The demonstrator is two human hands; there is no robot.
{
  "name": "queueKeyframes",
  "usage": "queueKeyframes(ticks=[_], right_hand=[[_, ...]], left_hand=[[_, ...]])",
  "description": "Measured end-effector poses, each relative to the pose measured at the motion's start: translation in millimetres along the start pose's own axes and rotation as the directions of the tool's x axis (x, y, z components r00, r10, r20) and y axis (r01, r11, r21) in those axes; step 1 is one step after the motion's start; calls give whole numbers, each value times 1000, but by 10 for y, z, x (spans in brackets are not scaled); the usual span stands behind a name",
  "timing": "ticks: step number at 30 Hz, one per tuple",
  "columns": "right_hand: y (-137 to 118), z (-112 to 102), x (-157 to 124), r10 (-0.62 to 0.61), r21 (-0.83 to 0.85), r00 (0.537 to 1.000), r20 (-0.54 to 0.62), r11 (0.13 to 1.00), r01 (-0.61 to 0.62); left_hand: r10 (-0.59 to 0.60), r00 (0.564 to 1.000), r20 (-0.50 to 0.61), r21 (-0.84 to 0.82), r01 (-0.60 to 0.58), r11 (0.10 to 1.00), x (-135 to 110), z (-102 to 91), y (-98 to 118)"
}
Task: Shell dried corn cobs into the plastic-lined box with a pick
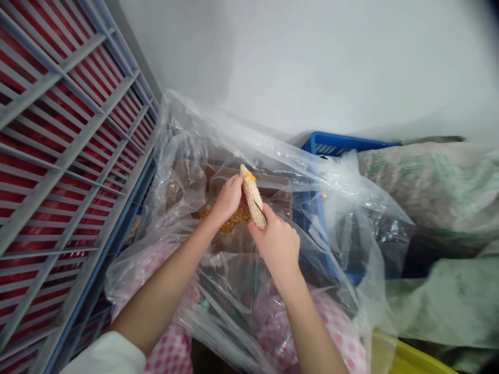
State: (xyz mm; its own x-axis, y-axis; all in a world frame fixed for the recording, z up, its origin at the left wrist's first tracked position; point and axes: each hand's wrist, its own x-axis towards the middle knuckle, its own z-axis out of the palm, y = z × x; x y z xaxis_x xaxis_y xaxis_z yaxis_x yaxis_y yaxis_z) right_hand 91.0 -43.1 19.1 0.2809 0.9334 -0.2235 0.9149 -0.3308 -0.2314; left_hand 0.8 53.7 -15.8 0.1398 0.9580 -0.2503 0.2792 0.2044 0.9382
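Observation:
My left hand (228, 200) grips the upper part of a pale, mostly stripped corn cob (252, 200) that stands tilted over a clear plastic bag (187, 150). My right hand (277, 243) is closed round the cob's lower end together with a thin dark tool (261, 212) pressed against the cob. A few yellow kernels remain near the cob's tip. Loose yellow kernels (232, 222) lie in a small heap inside the bag, just below my hands.
A blue plastic crate (335, 143) holds the bag. Stacked grey-blue crates with red contents (58, 156) stand at the left. Woven sacks (429, 182) lie at the right, a yellow container edge (405, 356) at the bottom right. A pink checked cloth (171, 348) covers my lap.

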Motion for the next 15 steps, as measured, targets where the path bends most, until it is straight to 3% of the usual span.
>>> queueKeyframes(ticks=[3,8,11,15], right_hand=[[-18,25,-18,-21,-36,1000,-14,999,21],[5,-33,-4,-12,12,997,76,1000,11],[37,-81,19,-9,70,991,134,998,0],[26,-75,7,-17,70,994,112,998,10]], left_hand=[[-110,991,76,-93,117,989,29,-6,-46],[-47,995,83,-92,55,994,29,1,-82],[-20,999,35,-30,21,999,4,-3,-38],[7,998,-61,135,1,991,-15,-16,15]])
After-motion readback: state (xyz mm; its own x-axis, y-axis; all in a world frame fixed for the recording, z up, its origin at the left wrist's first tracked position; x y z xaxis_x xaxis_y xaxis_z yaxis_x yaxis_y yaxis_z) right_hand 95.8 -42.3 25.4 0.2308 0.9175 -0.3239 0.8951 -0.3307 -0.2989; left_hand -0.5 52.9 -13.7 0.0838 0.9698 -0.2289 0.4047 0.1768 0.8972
